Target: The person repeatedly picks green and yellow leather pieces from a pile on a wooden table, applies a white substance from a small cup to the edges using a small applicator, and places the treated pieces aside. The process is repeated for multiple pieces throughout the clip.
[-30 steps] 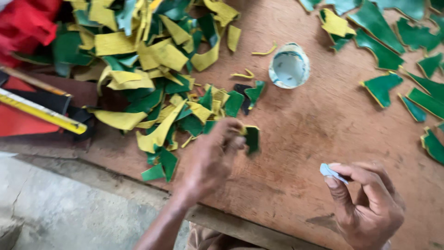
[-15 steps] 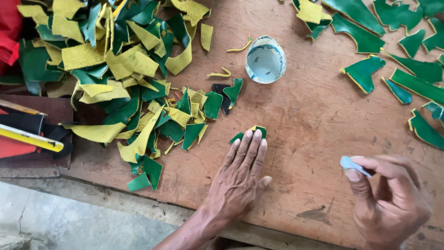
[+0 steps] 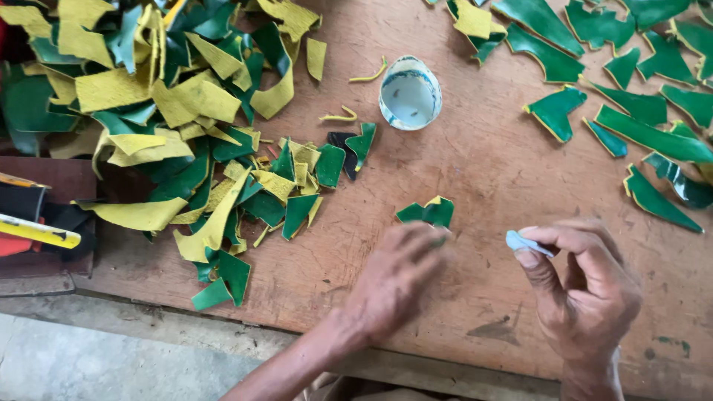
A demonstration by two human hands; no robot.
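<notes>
Left hand (image 3: pixel 397 278) spread flat on wooden table (image 3: pixel 483 171), fingertips touching small green piece (image 3: pixel 427 213) just beyond them; right hand (image 3: pixel 587 286) pinched on pale blue scrap (image 3: pixel 520 241); heap of green and yellow offcuts (image 3: pixel 171 126) to left, small white cup (image 3: pixel 410 93) beyond

Your single head camera looked steeply down, close over the table (image 3: pixel 475 171), its near edge and floor at the frame's bottom.
</notes>
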